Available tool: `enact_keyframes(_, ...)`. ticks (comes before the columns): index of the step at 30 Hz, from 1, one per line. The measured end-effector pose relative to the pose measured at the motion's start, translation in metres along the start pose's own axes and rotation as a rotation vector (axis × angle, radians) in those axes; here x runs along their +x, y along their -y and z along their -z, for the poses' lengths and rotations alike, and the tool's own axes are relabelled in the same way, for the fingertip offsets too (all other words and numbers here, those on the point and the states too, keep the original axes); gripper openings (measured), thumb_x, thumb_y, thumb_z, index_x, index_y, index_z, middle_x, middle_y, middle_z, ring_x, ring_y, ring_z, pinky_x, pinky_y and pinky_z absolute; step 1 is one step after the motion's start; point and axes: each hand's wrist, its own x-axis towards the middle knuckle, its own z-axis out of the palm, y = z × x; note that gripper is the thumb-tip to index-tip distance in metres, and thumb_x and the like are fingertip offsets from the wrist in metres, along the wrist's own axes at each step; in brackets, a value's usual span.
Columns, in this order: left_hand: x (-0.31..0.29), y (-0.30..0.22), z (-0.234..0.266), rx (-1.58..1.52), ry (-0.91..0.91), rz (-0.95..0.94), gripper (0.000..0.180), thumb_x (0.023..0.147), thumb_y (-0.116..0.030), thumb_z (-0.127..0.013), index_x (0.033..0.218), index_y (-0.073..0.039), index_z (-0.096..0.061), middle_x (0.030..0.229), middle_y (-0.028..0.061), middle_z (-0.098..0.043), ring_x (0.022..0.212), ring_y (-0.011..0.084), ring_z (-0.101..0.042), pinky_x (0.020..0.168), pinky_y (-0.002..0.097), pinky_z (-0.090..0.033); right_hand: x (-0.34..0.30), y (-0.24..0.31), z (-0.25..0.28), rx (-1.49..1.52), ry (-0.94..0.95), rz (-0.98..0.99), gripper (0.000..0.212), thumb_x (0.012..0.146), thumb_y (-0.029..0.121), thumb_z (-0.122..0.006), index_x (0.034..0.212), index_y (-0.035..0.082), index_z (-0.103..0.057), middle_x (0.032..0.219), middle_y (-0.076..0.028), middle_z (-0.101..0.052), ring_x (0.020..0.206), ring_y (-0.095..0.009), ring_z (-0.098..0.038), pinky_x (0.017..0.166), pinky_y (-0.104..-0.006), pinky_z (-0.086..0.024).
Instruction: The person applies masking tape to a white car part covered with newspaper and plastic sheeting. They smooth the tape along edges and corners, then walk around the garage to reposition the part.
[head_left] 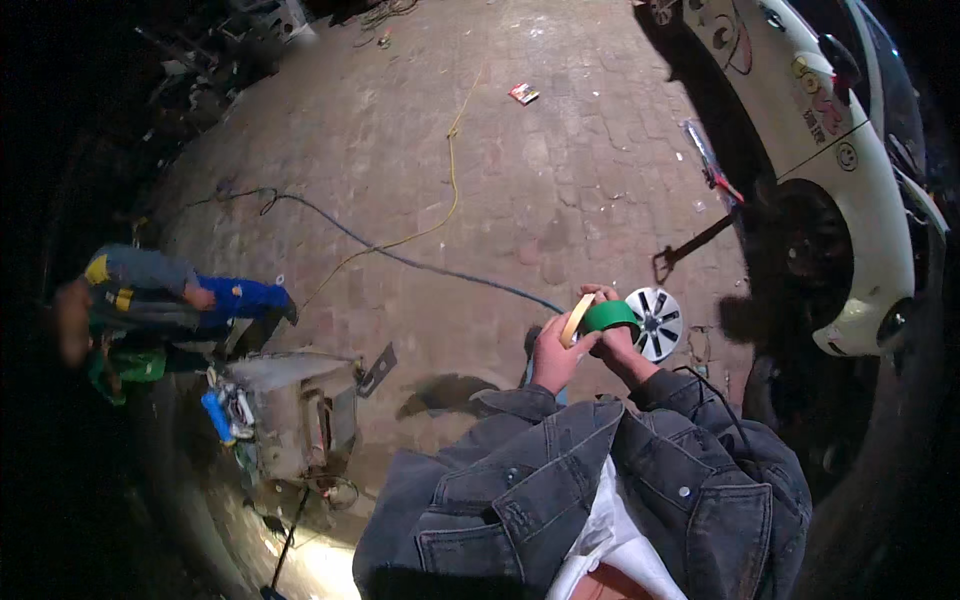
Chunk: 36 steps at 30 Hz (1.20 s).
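In front of my chest my left hand (555, 357) is closed on a pale yellow roll of tape (577, 320), seen nearly edge-on, with the thumb against its lower edge. Right beside it my right hand (624, 356) holds a green roll of tape (608, 316). Its fingers show beyond the green roll and its wrist on the near side; whether the roll encircles the hand or only lies against it I cannot tell. The two rolls are close together, perhaps touching. Just right of my hands lies a silver wheel cover (660, 306) with dark slots, on the paving.
A white car (868, 215) with cartoon stickers stands at right, a dark metal bar (703, 243) reaching out beside its wheel. A dark hose (435, 268) and yellow cord (455, 180) cross the paving. At left are a person (150, 280) and a cluttered cart (285, 400).
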Motion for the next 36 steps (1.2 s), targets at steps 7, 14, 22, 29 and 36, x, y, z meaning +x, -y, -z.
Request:
enact_keyframes(7,0.184,-0.032,0.004,0.157,0.230,-0.184,0.055,0.075,-0.023,-0.083,0.120,0.001,-0.061,0.111,0.0152,-0.062,0.102,0.0274,-0.063,0.087,0.0356,-0.051,0.175,0.060,0.012,0.096,-0.081,-0.188,0.036,0.105,0.034,-0.043,0.127,0.010,-0.058,0.109,-0.006,-0.065,0.094,-0.017,-0.062,0.083,-0.0297,-0.051)
enact_keyframes(14,0.398,-0.013,-0.019,0.177,0.359,-0.207,0.059,0.073,-0.027,-0.085,0.120,0.000,-0.062,0.120,0.0188,-0.061,0.114,0.0323,-0.059,0.093,0.0381,-0.050,0.404,0.092,0.035,0.063,0.176,-0.132,0.041,0.099,0.033,-0.053,0.126,0.002,-0.057,0.123,-0.011,-0.063,0.115,-0.020,-0.058,0.101,-0.0358,-0.044)
enact_keyframes(22,0.672,-0.070,-0.037,-0.001,0.433,0.052,0.051,0.078,-0.011,-0.081,0.122,0.002,-0.059,0.117,0.0087,-0.059,0.106,0.0173,-0.061,0.081,0.0297,-0.054,0.649,0.190,0.039,0.024,0.258,0.105,0.039,0.095,0.028,-0.057,0.122,0.001,-0.056,0.120,-0.015,-0.063,0.111,-0.026,-0.061,0.096,-0.0394,-0.050)
enact_keyframes(29,0.870,-0.116,-0.084,-0.211,0.489,0.327,0.030,0.090,-0.012,-0.068,0.116,0.001,-0.064,0.105,0.0065,-0.068,0.091,0.0133,-0.063,0.081,0.0293,-0.052,0.813,0.320,0.064,0.214,-0.039,-0.010,0.027,0.096,0.023,-0.059,0.113,0.004,-0.064,0.103,-0.007,-0.066,0.095,-0.016,-0.062,0.084,-0.0334,-0.052)
enact_keyframes(36,1.086,-0.110,-0.155,-0.430,0.519,0.397,0.022,0.096,-0.015,-0.061,0.110,0.002,-0.065,0.097,0.0049,-0.067,0.084,0.0109,-0.062,0.075,0.0251,-0.050,1.013,0.426,0.143,-0.100,-0.229,0.364,0.014,0.096,0.012,-0.061,0.106,0.002,-0.062,0.103,-0.006,-0.068,0.100,-0.015,-0.062,0.094,-0.0325,-0.050)
